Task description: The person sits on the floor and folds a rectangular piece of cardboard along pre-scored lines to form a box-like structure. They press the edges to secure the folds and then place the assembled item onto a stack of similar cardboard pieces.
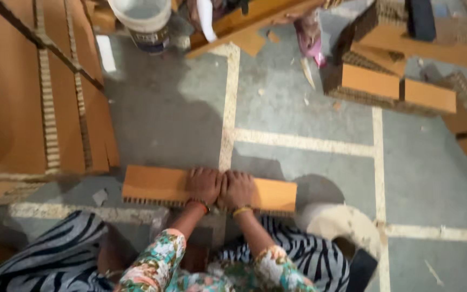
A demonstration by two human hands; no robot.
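Both hands press down side by side on a long, flat orange-brown honeycomb cardboard strip [158, 186] lying on the grey concrete floor [298, 108]. The left hand [204, 185] and right hand [239, 189] touch, fingers curled together over the strip. Stacked cardboard sheets [33, 86] lie left; a white plastic bucket [144, 21] stands beyond.
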